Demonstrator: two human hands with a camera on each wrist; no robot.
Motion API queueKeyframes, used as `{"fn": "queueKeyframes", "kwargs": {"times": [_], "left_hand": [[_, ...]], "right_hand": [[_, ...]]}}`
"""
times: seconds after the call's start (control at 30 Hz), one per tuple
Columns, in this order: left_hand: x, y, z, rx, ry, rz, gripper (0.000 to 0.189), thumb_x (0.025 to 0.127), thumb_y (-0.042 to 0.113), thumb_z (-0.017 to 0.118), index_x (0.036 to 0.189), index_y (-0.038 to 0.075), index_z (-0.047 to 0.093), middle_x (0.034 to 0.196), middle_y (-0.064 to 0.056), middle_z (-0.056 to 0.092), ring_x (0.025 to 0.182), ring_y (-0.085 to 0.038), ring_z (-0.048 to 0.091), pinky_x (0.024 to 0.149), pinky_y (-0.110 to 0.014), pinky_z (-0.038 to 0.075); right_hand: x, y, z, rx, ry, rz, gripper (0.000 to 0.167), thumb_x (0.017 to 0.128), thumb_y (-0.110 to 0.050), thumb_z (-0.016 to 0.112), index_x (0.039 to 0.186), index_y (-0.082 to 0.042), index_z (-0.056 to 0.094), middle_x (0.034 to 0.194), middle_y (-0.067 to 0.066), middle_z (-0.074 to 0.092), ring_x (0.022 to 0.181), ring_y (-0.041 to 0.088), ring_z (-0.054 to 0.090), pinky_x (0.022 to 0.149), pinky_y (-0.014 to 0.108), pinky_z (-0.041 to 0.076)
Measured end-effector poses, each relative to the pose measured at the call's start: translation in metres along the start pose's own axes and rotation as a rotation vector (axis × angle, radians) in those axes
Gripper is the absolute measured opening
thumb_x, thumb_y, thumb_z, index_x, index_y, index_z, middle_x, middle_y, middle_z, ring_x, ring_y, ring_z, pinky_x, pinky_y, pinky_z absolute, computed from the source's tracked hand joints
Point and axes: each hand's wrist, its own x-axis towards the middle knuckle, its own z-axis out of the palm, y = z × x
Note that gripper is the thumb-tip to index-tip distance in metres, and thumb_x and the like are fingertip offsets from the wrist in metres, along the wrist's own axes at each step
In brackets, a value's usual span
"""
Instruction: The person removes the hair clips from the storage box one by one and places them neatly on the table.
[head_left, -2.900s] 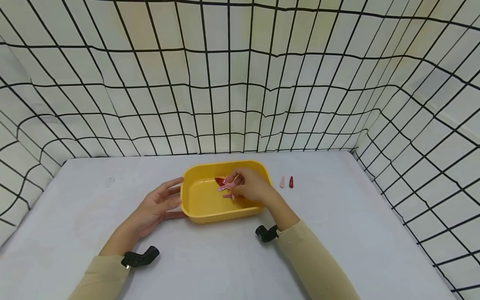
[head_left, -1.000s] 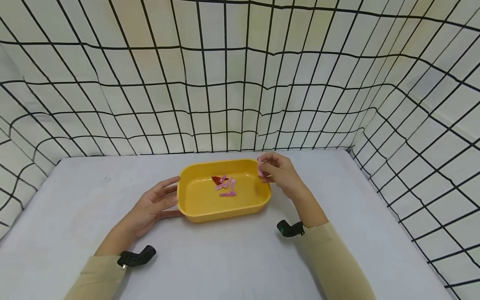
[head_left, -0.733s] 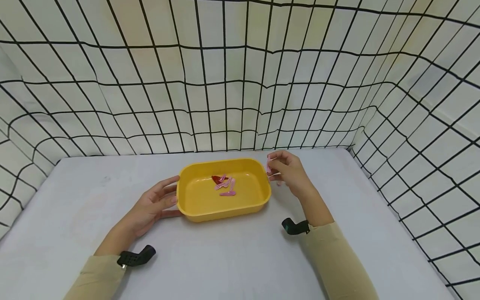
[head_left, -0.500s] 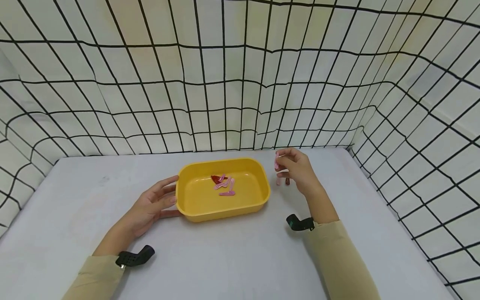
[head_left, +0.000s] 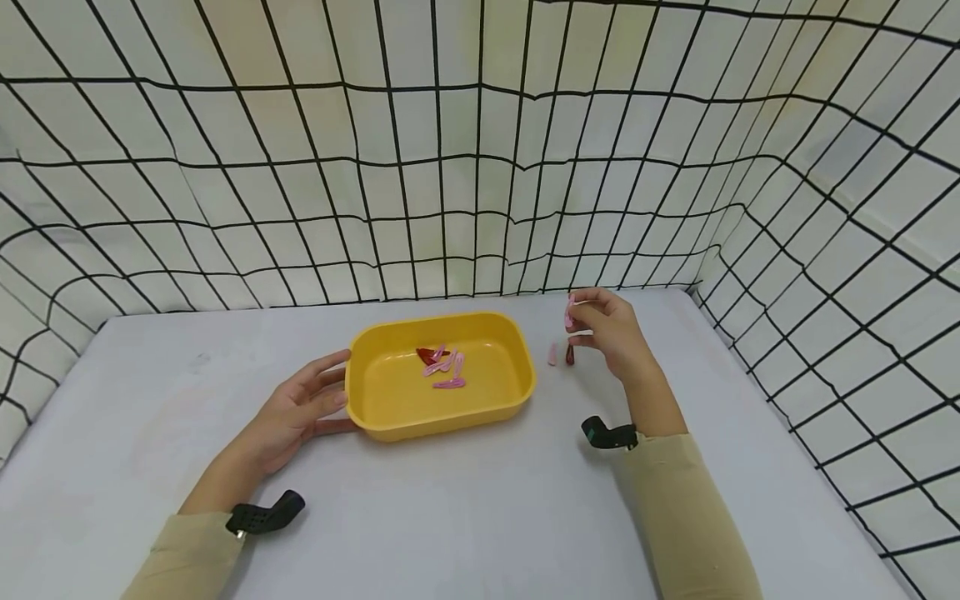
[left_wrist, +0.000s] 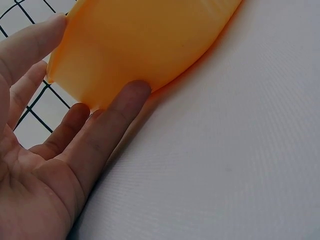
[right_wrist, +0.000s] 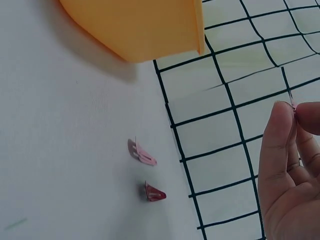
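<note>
Grip: your right hand (head_left: 613, 335) pinches a pink hair clip (head_left: 569, 312) between thumb and fingertip, raised off the table (head_left: 465, 517). Near it, a pale pink clip (head_left: 552, 354) and a dark red clip (head_left: 570, 356) lie side by side. Your left hand (head_left: 296, 408), fingers extended, touches the left end of the yellow tray (head_left: 450, 422), which contains further pink clips (head_left: 450, 383).

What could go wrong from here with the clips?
Drop: the right hand pinches a small pink clip; it may slip.
Knock: another pink clip and a red clip lie on the table nearby and might get nudged.
Tangle: clustered clips in the yellow tray seem to overlap, so picking one might drag another.
</note>
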Motion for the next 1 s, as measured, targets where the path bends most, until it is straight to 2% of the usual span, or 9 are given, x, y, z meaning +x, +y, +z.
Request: {"fn": "queueKeyframes", "kwargs": {"times": [0.13,0.5,0.73,0.87,1.0], "left_hand": [[0.000,0.000,0.000,-0.002,0.003,0.000,0.060,0.103,0.012,0.056,0.156,0.019,0.031,0.158,-0.022,0.024,0.117,-0.016,0.063,0.089,-0.044,0.059],[0.000,0.000,0.001,-0.001,0.006,-0.006,0.060,0.103,0.012,0.056,0.156,0.019,0.030,0.158,-0.022,0.024,0.118,-0.015,0.062,0.089,-0.043,0.059],[0.000,-0.001,0.000,0.004,0.010,-0.006,0.059,0.103,0.012,0.056,0.156,0.019,0.031,0.158,-0.022,0.025,0.117,-0.014,0.063,0.089,-0.043,0.059],[-0.001,-0.001,0.001,0.003,0.009,-0.010,0.059,0.103,0.013,0.056,0.156,0.019,0.031,0.158,-0.022,0.025,0.117,-0.015,0.063,0.090,-0.043,0.059],[-0.001,0.000,0.001,0.006,0.013,-0.006,0.059,0.103,0.013,0.056,0.156,0.019,0.031,0.158,-0.022,0.025,0.118,-0.015,0.062,0.089,-0.044,0.059]], "right_hand": [[0.002,0.004,-0.005,-0.005,0.016,0.021,0.031,0.099,-0.014,0.059,0.126,0.001,0.054,0.092,0.003,0.063,0.080,0.014,0.064,0.074,0.027,0.062],[0.008,0.018,-0.021,-0.022,0.021,0.078,0.028,0.099,-0.012,0.058,0.125,-0.002,0.054,0.091,0.002,0.062,0.082,0.012,0.063,0.073,0.025,0.061],[0.012,0.025,-0.028,-0.052,0.039,0.143,0.031,0.100,-0.015,0.058,0.128,-0.004,0.053,0.094,0.002,0.061,0.081,0.011,0.063,0.073,0.023,0.061],[0.015,0.032,-0.034,-0.057,0.028,0.177,0.031,0.100,-0.016,0.059,0.128,-0.004,0.053,0.095,0.002,0.061,0.080,0.011,0.064,0.072,0.022,0.060],[0.018,0.035,-0.038,-0.112,-0.010,0.206,0.037,0.100,-0.016,0.058,0.134,-0.001,0.052,0.099,0.003,0.062,0.081,0.011,0.064,0.072,0.021,0.059]]}}
